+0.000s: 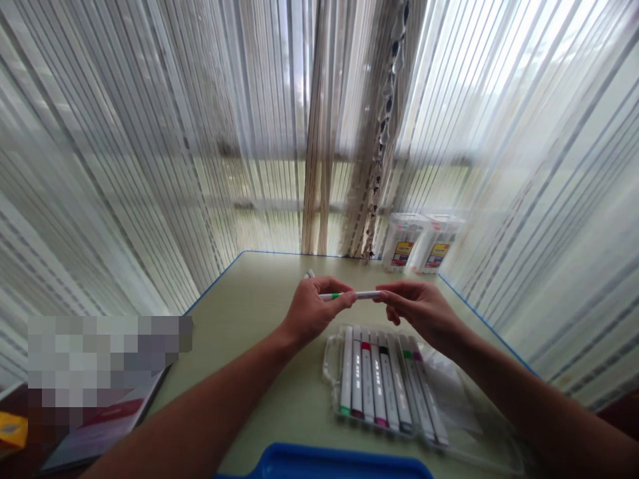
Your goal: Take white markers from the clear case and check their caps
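Note:
Above the middle of the table, a slim white marker (pixel 367 295) with a green band lies level between my two hands. My left hand (pixel 310 311) is closed around its banded end, thumb along the barrel. The fingertips of my right hand (pixel 424 311) pinch the other end. A small pale tip (pixel 310 273) pokes up behind my left hand; I cannot tell what it belongs to. Below the hands, a clear plastic case (pixel 330 359) lies open with several white markers (pixel 384 379) side by side, marked with green, red, black and purple.
Two clear boxes (pixel 399 243) with yellow labels stand at the table's back right corner. A blue tray (pixel 344 459) sits at the near edge. To the left are a glossy printed item (pixel 100 436) and a yellow object (pixel 12 431). Striped sheer curtains (pixel 269 133) hang around the table (pixel 224 319).

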`<action>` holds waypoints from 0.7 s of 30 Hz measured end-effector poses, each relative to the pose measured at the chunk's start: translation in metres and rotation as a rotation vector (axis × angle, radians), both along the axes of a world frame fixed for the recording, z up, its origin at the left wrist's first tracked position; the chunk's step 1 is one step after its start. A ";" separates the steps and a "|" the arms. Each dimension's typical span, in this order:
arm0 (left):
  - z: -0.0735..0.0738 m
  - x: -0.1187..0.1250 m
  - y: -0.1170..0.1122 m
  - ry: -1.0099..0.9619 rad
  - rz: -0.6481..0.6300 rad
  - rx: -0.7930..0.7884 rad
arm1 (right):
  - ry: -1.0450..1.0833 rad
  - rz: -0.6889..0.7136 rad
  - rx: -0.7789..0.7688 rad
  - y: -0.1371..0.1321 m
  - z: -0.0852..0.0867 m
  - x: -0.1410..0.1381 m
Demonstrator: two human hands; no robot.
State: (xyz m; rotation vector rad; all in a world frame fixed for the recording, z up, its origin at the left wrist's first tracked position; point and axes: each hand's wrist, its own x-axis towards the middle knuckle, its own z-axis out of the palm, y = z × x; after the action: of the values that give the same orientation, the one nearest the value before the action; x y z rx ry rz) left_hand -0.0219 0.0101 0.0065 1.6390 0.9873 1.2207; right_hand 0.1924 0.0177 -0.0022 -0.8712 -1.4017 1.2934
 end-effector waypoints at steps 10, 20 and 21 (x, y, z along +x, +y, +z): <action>-0.002 0.000 0.001 -0.031 -0.021 -0.033 | -0.075 -0.064 -0.051 0.001 0.000 -0.001; -0.002 0.002 0.002 -0.221 -0.058 -0.106 | -0.116 0.016 -0.063 0.000 0.000 -0.002; -0.002 0.002 0.002 -0.243 -0.062 -0.110 | -0.133 0.033 -0.070 -0.001 0.000 -0.002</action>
State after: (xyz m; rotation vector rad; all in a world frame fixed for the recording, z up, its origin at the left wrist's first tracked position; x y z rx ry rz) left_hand -0.0199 0.0118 0.0049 1.3886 0.8304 1.2660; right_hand 0.1902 0.0168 -0.0025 -1.0009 -1.4872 1.3366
